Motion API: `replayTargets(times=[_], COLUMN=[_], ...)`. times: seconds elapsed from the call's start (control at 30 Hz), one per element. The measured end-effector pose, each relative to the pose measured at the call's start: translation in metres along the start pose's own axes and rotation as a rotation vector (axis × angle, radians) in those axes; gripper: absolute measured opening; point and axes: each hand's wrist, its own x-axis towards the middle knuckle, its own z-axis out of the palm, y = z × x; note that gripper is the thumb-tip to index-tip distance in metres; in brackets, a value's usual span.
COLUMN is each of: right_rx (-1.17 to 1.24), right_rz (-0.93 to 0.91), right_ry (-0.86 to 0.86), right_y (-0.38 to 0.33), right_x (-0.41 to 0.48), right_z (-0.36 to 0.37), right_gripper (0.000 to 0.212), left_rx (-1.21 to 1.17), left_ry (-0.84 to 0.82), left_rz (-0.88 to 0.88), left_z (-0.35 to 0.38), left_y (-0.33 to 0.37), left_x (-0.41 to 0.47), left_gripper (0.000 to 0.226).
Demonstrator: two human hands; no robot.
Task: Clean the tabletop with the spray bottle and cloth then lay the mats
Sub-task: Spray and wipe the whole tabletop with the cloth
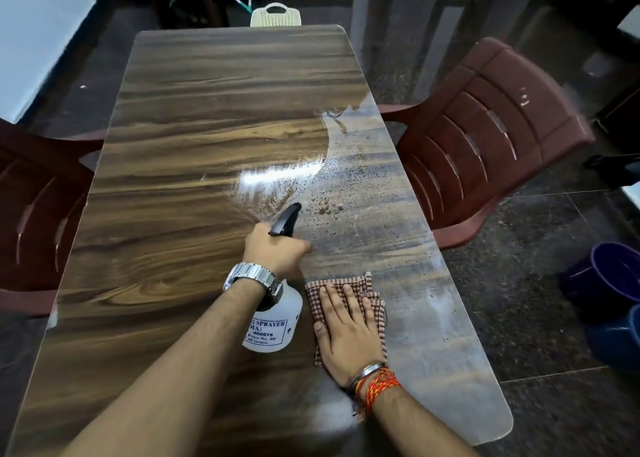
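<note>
Head view. The left hand [275,252] grips the neck of the white translucent plastic spray bottle [281,318], fingers curled round the trigger area just below the black nozzle head [285,219]. The bottle is held above the brown wood-grain laminate worktop [207,110], tilted, with the nozzle pointing away from the person toward the middle of the worktop. The bottle body sits below the wrist, next to a silver metal wristwatch [252,278]. It carries a printed label on which the word "SPRAYER" is legible.

The right hand [346,332] lies flat, fingers straight and slightly spread, pressing on the red-and-white checked cloth [363,282]. The cloth is folded and lies on the worktop just to the right of the bottle body. Its far edge and right edge show beyond the fingertips. Orange thread bands and a metal bangle [377,378] circle the right wrist.

Beyond the nozzle, scattered droplets [325,207] and a wet sheen cover the right half of the worktop.

A maroon slatted plastic chair [485,138] stands at the right edge of the worktop, a second maroon chair [31,214] at the left edge. A purple bucket [609,276] stands on the floor at far right.
</note>
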Motion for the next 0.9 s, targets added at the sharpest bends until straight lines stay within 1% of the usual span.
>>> replayTargets(times=[0.1, 0.13, 0.23, 0.3, 0.33, 0.37, 0.4, 0.5, 0.53, 0.57, 0.6, 0.63, 0.73, 0.77, 0.8, 0.83, 0.87, 0.9], right_rx=[0.048, 0.082, 0.111, 0.139, 0.130, 0.092, 0.040, -0.054, -0.067, -0.081, -0.104, -0.121, -0.130, -0.115, -0.118, -0.119, -0.116, -0.118], right_rz=[-0.056, -0.036, 0.113, 0.175, 0.171, 0.124, 0.026, -0.386, -0.470, -0.490, -0.437, -0.323, 0.130, 0.242, 0.310, 0.321, 0.247, 0.083], right_ry=[0.032, 0.053, 0.155, 0.154, 0.108, 0.054, 0.001, -0.134, -0.148, -0.122, -0.069, -0.015, 0.089, 0.119, 0.156, 0.174, 0.167, 0.142], right_y=[-0.001, -0.001, -0.006, -0.015, -0.023, -0.034, -0.045, -0.064, -0.058, -0.041, -0.018, 0.009, 0.091, 0.105, 0.106, 0.096, 0.081, 0.066], right_x=[0.029, 0.041, 0.085, 0.123, 0.142, 0.158, 0.173, 0.202, 0.212, 0.229, 0.247, 0.266, 0.305, 0.309, 0.312, 0.312, 0.309, 0.307], right_z=[-0.006, -0.007, -0.009, -0.011, -0.012, -0.013, -0.012, -0.007, -0.010, -0.014, -0.019, -0.024, -0.052, -0.056, -0.056, -0.054, -0.050, -0.046], right_gripper=[0.059, 0.059, 0.054, 0.062, 0.068, 0.071, 0.070, 0.061, 0.059, 0.058, 0.058, 0.058, 0.058, 0.058, 0.058, 0.059, 0.060, 0.061], left_rx=[-0.011, -0.008, -0.055, -0.125, -0.145, -0.151, -0.152, -0.166, -0.158, -0.148, -0.141, -0.139, -0.126, -0.135, -0.153, -0.172, -0.187, -0.199], left_ry=[0.051, 0.054, 0.111, 0.167, 0.194, 0.222, 0.246, 0.310, 0.328, 0.333, 0.324, 0.314, 0.292, 0.296, 0.303, 0.310, 0.311, 0.301], left_rz=[-0.027, -0.038, -0.040, -0.043, -0.040, -0.039, -0.043, -0.083, -0.094, -0.104, -0.111, -0.111, -0.117, -0.126, -0.137, -0.148, -0.151, -0.142], left_z=[-0.008, -0.011, -0.025, -0.033, -0.037, -0.041, -0.043, -0.047, -0.047, -0.046, -0.044, -0.043, -0.038, -0.036, -0.035, -0.032, -0.028, -0.025], left_y=[0.000, 0.000, -0.001, 0.000, 0.001, 0.001, 0.001, 0.001, 0.001, 0.003, 0.005, 0.006, 0.008, 0.008, 0.010, 0.013, 0.017, 0.022], left_x=[0.011, 0.015, 0.024, 0.032, 0.036, 0.040, 0.045, 0.065, 0.070, 0.075, 0.079, 0.082, 0.094, 0.098, 0.102, 0.106, 0.109, 0.112], left_gripper=[0.015, 0.015, 0.021, 0.022, 0.021, 0.021, 0.021, 0.020, 0.021, 0.021, 0.021, 0.021, 0.022, 0.022, 0.021, 0.022, 0.023, 0.024])
